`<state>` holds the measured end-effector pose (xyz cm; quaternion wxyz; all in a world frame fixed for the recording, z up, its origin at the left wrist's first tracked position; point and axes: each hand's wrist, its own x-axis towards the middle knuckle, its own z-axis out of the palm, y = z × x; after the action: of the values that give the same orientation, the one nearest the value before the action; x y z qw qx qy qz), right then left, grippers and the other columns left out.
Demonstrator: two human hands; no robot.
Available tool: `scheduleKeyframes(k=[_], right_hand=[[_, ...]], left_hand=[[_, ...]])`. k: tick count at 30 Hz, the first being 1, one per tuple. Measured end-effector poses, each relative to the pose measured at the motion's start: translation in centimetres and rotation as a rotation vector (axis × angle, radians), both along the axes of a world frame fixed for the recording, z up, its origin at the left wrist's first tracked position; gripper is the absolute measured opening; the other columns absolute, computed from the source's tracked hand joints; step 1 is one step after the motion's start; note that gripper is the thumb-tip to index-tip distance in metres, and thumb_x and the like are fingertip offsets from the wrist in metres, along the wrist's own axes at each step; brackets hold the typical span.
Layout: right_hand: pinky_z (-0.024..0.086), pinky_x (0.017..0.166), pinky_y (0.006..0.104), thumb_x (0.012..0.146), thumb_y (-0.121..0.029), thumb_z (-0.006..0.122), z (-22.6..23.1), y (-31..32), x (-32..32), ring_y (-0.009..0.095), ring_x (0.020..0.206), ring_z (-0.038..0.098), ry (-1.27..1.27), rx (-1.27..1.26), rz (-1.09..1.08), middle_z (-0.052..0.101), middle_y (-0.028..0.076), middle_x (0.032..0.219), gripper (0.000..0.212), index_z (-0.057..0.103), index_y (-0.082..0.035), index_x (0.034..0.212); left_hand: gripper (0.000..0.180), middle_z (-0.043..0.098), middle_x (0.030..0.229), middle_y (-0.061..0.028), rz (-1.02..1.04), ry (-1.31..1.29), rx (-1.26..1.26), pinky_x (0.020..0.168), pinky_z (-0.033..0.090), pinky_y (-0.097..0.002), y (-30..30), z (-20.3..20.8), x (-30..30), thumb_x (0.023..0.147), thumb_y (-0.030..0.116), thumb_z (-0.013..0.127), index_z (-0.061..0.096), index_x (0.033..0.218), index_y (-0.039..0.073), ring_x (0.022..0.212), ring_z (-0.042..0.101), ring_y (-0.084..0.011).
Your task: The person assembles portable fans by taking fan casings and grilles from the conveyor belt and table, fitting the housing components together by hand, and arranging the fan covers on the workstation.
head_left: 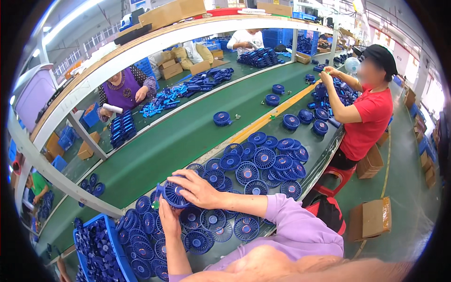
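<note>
The grip, left hand [170, 221] below and right hand [199, 190] above, clasps a blue fan head [173, 193]; slipping fingers could drop it onto the fan pile [213, 219] beneath, snagging the green part [155, 204] alongside.

Bright overall, with fisheye-bent edges

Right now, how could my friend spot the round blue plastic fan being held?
Find the long green conveyor belt. At its near side lies a heap of round blue plastic fan heads. The round blue plastic fan is the only one there between two hands: bare left hand below, bare right hand on top.
</note>
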<state>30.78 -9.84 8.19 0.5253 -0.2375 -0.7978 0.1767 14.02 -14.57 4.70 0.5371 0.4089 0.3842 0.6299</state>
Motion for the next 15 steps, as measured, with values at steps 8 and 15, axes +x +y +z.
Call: scheduleKeyframes(k=[8,15], right_hand=[[0.029,0.109,0.0491,0.082,-0.034,0.063,-0.8,-0.9,-1.8,0.042,0.131,0.033,-0.216,0.012,0.159,0.031,0.023,0.144,0.076,0.03,-0.004,0.144],[0.018,0.114,0.0474,0.087,-0.072,0.034,-2.7,-0.9,-4.3,0.036,0.14,0.022,-0.016,-0.089,0.435,0.028,0.021,0.148,0.095,0.016,-0.001,0.147]], left_hand=[[0.054,0.051,0.133,-0.0103,0.012,-0.454,0.048,0.103,0.041,-0.0395,-1.1,1.3,1.3,0.099,0.045,0.03,0.046,0.134,0.006,0.123,0.049,-0.0243],[0.05,0.047,0.134,-0.0127,0.32,-0.353,0.128,0.104,0.038,-0.0385,-2.6,1.7,2.5,0.1,0.036,0.034,0.04,0.135,0.002,0.123,0.047,-0.0241]])
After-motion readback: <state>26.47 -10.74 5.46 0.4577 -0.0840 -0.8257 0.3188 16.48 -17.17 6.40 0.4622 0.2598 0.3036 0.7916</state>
